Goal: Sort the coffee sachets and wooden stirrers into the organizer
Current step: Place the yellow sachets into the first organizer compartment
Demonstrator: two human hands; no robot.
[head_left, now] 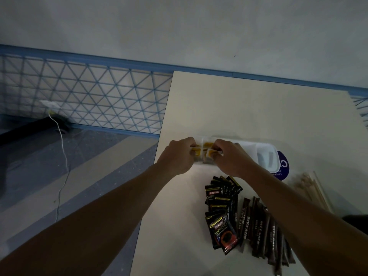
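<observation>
Left hand and right hand — each grip pinching yellow sachets, organizer long axis left-right

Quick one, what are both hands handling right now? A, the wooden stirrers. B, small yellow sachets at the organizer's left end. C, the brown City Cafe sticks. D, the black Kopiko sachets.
B: the left hand and right hand pinch small yellow sachets at the left end of the white organizer.

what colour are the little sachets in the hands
The little sachets are yellow and white; the head view shows them.
</observation>
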